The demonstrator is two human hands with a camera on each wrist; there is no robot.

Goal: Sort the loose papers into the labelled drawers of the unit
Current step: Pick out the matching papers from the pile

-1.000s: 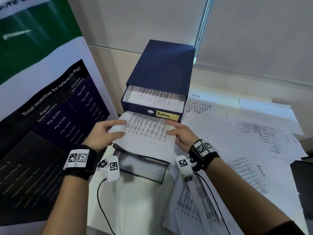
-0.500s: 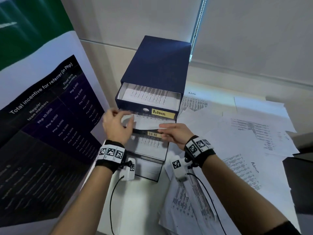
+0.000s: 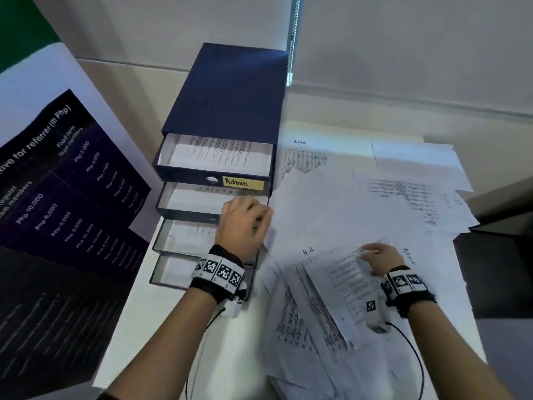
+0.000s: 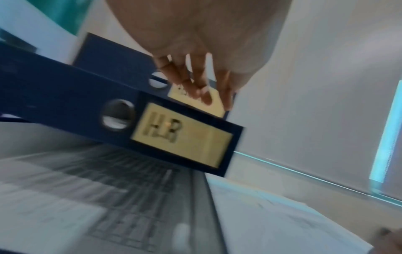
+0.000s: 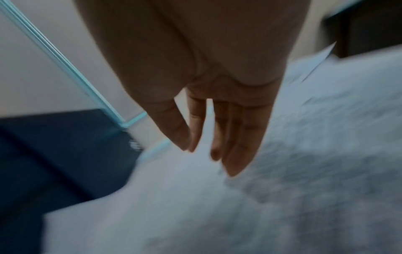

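Note:
A navy drawer unit [image 3: 230, 96] stands on the white table with its drawers pulled out in steps. The top drawer carries a yellow Admin label [image 3: 242, 182] and holds a printed sheet. Below it, the HR drawer [image 3: 187, 197], with its HR label [image 4: 182, 135], has a sheet lying in it. My left hand [image 3: 253, 217] hovers at that drawer's front right corner, fingers loose, holding nothing [image 4: 195, 86]. My right hand [image 3: 372, 252] rests straight fingers [image 5: 228, 146] on a printed sheet [image 3: 340, 290] atop the loose papers [image 3: 331, 203] to the right.
Two lower drawers [image 3: 184, 235] [image 3: 173, 269] stand open with paper inside. A large poster [image 3: 72, 183] leans at the left, close to the unit. A blind chain [image 3: 292, 39] hangs behind. A dark surface [image 3: 501, 269] borders the table's right side.
The sheet both hands were sliding in now lies in the HR drawer and both hands have let go. My right hand moved right onto the loose papers; my left shifted to the drawer's right front.

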